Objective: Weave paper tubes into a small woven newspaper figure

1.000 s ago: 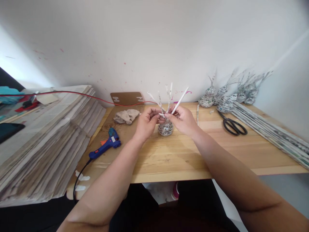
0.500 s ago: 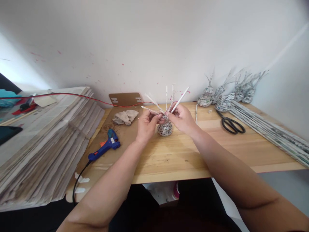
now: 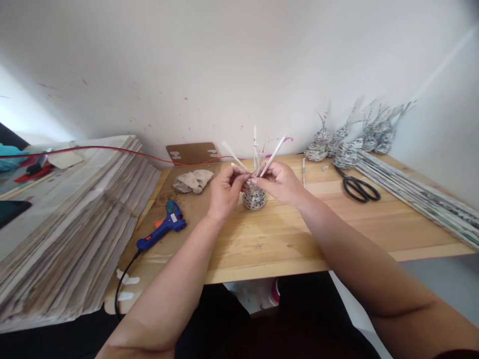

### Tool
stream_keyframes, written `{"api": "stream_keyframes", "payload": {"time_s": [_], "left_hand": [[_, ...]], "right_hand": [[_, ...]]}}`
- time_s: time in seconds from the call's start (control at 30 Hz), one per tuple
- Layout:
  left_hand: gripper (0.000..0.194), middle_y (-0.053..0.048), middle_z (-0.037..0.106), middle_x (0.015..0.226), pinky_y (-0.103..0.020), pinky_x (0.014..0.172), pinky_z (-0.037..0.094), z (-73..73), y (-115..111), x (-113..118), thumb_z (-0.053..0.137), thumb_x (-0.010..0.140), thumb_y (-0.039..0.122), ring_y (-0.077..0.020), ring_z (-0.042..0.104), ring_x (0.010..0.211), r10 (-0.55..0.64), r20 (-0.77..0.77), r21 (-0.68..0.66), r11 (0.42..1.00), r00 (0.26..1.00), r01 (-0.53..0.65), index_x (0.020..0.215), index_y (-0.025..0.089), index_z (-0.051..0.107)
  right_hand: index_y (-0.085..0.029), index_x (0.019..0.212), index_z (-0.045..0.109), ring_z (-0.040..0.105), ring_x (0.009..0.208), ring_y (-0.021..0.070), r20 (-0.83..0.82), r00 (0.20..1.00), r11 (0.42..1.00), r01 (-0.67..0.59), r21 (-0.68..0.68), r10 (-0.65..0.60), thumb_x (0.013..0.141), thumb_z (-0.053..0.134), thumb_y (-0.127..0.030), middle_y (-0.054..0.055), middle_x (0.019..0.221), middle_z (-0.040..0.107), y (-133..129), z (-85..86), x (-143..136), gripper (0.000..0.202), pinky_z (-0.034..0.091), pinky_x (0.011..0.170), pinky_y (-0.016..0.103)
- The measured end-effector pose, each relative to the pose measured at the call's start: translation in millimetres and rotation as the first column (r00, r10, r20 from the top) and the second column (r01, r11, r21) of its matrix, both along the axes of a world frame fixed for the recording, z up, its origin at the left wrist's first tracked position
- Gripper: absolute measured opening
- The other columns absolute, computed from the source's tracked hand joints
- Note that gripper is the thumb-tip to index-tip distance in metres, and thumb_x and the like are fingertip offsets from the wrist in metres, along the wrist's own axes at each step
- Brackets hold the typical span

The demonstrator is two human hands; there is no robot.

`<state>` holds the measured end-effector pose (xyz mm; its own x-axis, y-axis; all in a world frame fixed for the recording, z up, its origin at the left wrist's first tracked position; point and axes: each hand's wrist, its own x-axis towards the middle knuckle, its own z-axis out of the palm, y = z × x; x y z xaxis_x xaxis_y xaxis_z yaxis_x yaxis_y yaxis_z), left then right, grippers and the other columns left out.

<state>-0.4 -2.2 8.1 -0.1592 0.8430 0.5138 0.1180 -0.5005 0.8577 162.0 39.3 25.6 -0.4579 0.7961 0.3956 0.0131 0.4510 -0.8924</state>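
Note:
A small woven paper basket (image 3: 254,198) stands upright on the wooden table (image 3: 258,244), with several rolled paper sticks (image 3: 274,155) fanning up from its narrow top. My left hand (image 3: 226,192) is closed at the left of that top, thumb and fingers pinching a paper stick. From the right, my right hand (image 3: 281,183) grips the sticks with its thumb laid across the neck. Both sets of fingertips nearly meet and hide part of the weave there.
A blue glue gun (image 3: 164,227) and a crumpled cloth (image 3: 193,181) lie on cardboard at left, beside a tall newspaper stack (image 3: 75,224). At right are black scissors (image 3: 359,189), long paper tubes (image 3: 415,194) and several woven pieces (image 3: 346,154). A red cable (image 3: 123,151) crosses the back left.
The paper stick at my left hand has swung in from pointing left and now points up closer to the neck. The upright sticks have drawn together. Both hands stay at the basket's top.

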Motion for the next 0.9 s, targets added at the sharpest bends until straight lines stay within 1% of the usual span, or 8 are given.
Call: {"api": "stream_keyframes", "payload": {"time_s": [0.1,0.27,0.5,0.53,0.6,0.7,0.77,0.9], "left_hand": [[0.01,0.002,0.063,0.071,-0.021,0.055,0.053,1.5,0.3,-2.8,0.067,0.086,0.026,-0.0087,0.059,0.057,-0.037,-0.036,-0.011,0.999,0.999,0.036,0.082,0.019,0.062],[0.008,0.002,0.06,0.071,-0.021,0.055,0.05,3.5,-0.6,-5.7,0.061,0.09,0.024,-0.0094,0.057,0.059,-0.07,-0.131,-0.011,0.998,0.989,0.069,0.083,0.02,0.06],[0.008,0.003,0.06,0.068,-0.021,0.055,0.053,3.3,1.3,-2.5,0.061,0.088,0.025,-0.0094,0.059,0.057,-0.033,-0.082,-0.028,0.999,0.996,0.031,0.083,0.02,0.059],[0.008,0.003,0.06,0.068,-0.021,0.054,0.054,4.4,1.2,-2.1,0.062,0.088,0.025,-0.0094,0.059,0.056,-0.017,-0.086,-0.039,0.999,0.996,0.014,0.084,0.019,0.06],[0.007,0.003,0.061,0.069,-0.02,0.053,0.054,7.3,0.4,-1.8,0.062,0.087,0.026,-0.0095,0.06,0.056,0.016,-0.098,-0.069,0.997,0.995,-0.023,0.085,0.019,0.06],[0.006,0.003,0.062,0.069,-0.02,0.053,0.055,12.6,-2.1,-2.4,0.062,0.087,0.025,-0.0099,0.062,0.056,0.061,-0.139,-0.095,0.993,0.988,-0.075,0.086,0.02,0.061],[0.005,0.004,0.062,0.067,-0.02,0.054,0.056,15.7,-3.8,-2.8,0.061,0.087,0.025,-0.01,0.063,0.057,0.078,-0.181,-0.088,0.992,0.98,-0.095,0.085,0.02,0.061],[0.006,0.004,0.063,0.066,-0.019,0.056,0.056,21.3,-3.8,-3.2,0.061,0.088,0.026,-0.0103,0.065,0.058,0.079,-0.265,-0.085,0.991,0.961,-0.105,0.085,0.021,0.06]], "right_hand": [[-0.02,0.08,0.06,0.061,0.071,0.0146,-0.035,0.999,0.999,-0.037,-0.036,0.035,0.073,0.077,-0.035,-0.001,0.074,0.064,4.2,-2.7,0.0,0.024,0.051,0.069,0.03],[-0.019,0.08,0.06,0.058,0.067,0.0126,-0.092,0.991,0.991,-0.106,-0.087,0.098,0.071,0.08,-0.038,-0.002,0.071,0.063,8.3,-4.3,0.3,0.029,0.048,0.066,0.028],[-0.019,0.089,0.058,0.058,0.068,0.0126,-0.127,0.988,0.986,-0.108,-0.128,0.092,0.075,0.077,-0.043,-0.001,0.078,0.063,9.9,-5.6,-2.6,0.033,0.049,0.065,0.027],[-0.02,0.092,0.057,0.059,0.07,0.0127,-0.119,0.992,0.992,-0.062,-0.107,0.049,0.074,0.077,-0.043,0.0,0.081,0.064,9.3,-5.5,-3.3,0.035,0.049,0.066,0.028],[-0.02,0.094,0.055,0.057,0.069,0.012,-0.09,0.989,0.993,0.115,-0.018,-0.117,0.07,0.081,-0.042,0.001,0.089,0.064,7.0,-4.8,-4.4,0.041,0.048,0.065,0.027],[-0.021,0.093,0.054,0.052,0.063,0.0096,-0.09,0.93,0.916,0.366,0.165,-0.356,0.068,0.084,-0.041,0.0,0.087,0.06,1.3,-3.1,-4.5,0.044,0.044,0.06,0.025],[-0.02,0.091,0.058,0.05,0.059,0.0093,-0.079,0.929,0.897,0.369,0.242,-0.361,0.076,0.078,-0.042,-0.002,0.076,0.058,-2.8,-2.1,-3.7,0.033,0.042,0.057,0.024],[-0.018,0.098,0.07,0.046,0.051,0.009,0.132,0.961,0.935,0.195,0.295,-0.242,0.088,0.067,-0.036,-0.004,0.059,0.056,-7.5,0.3,-1.3,0.021,0.036,0.054,0.024]]}}
